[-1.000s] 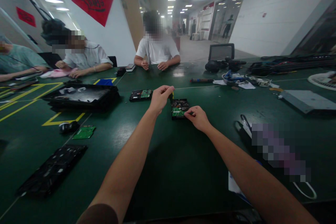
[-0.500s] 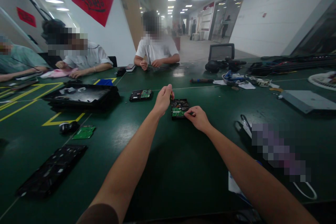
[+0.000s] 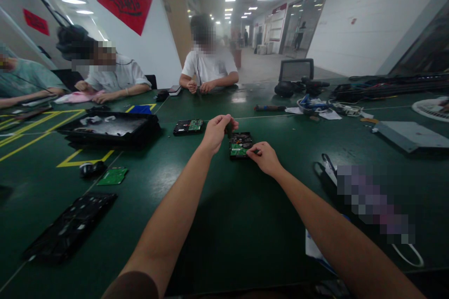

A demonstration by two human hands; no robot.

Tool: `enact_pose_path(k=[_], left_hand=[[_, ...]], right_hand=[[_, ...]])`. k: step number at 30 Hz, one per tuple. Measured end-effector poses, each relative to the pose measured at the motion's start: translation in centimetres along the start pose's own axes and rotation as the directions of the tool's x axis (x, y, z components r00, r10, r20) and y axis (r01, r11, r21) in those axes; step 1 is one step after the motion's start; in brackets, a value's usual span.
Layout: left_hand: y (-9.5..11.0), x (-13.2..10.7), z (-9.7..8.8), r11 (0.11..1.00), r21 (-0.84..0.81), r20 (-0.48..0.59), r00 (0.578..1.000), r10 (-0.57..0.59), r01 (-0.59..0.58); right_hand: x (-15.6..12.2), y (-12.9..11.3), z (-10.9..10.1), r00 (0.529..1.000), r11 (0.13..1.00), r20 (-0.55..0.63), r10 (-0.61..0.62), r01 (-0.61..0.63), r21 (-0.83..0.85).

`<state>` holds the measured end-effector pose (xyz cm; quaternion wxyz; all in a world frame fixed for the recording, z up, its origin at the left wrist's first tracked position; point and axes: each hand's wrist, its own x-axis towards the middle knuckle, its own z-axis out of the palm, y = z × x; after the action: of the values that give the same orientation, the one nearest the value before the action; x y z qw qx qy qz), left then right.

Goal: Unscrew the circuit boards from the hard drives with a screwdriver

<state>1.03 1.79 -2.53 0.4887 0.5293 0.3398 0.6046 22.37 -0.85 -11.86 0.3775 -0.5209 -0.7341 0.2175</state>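
A hard drive [image 3: 240,138] lies on the dark green table in front of me, its green circuit board side facing up. My right hand [image 3: 265,156] pinches the drive's near right corner with thumb and fingers. Above the drive's far left corner, my left hand [image 3: 218,131] is closed round a slim dark tool that looks like a screwdriver [image 3: 229,128], held upright. Its tip is too small to make out. To the left of my left hand lies a second hard drive [image 3: 188,127], also with green board showing.
Stacked black trays [image 3: 108,128] stand at left, with a green circuit board [image 3: 112,176] and a black slotted panel [image 3: 71,226] nearer me. A grey metal box [image 3: 412,134], cables [image 3: 310,103] and a power drill [image 3: 315,83] occupy the right. Co-workers sit across the table.
My left hand has shifted slightly and its fingers have turned round the dark tool, opening out a little. The right hand and the hard drive have stayed in place.
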Motion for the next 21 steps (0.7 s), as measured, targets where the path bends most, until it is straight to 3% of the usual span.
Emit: enact_pose_path(k=[2, 4, 7, 11, 15, 18, 21], left_hand=[[-0.2, 0.0, 0.1, 0.999, 0.036, -0.007, 1.000, 0.021, -0.021], [0.0, 0.0, 0.1, 0.980, 0.181, -0.013, 0.996, 0.086, -0.082], [0.7, -0.2, 0.2, 0.890, 0.415, 0.013, 0.979, 0.203, -0.190], [1.4, -0.5, 0.5, 0.810, 0.538, 0.042, 0.967, 0.251, -0.233], [1.7, -0.6, 0.6, 0.888, 0.429, 0.013, 0.984, 0.179, -0.167], [1.8, -0.7, 0.4, 0.983, 0.183, 0.033, 0.999, -0.038, 0.031], [1.8, -0.7, 0.0, 0.985, 0.010, 0.067, 0.983, -0.170, 0.170]], right_hand=[[0.0, 0.1, 0.0, 1.000, 1.000, 0.000, -0.005, 0.005, -0.002], [0.0, 0.2, 0.1, 1.000, 1.000, 0.000, -0.007, 0.007, -0.009], [-0.1, 0.2, 0.1, 1.000, 1.000, -0.001, -0.008, 0.008, -0.012], [-0.1, -0.1, 0.0, 1.000, 1.000, -0.002, -0.009, 0.009, -0.010], [-0.2, -0.5, -0.1, 1.000, 1.000, 0.003, -0.001, 0.001, -0.002], [-0.2, -0.6, -0.1, 1.000, 1.000, -0.002, 0.016, -0.016, 0.004], [-0.2, -0.5, 0.0, 1.000, 1.000, -0.003, 0.028, -0.028, 0.003]])
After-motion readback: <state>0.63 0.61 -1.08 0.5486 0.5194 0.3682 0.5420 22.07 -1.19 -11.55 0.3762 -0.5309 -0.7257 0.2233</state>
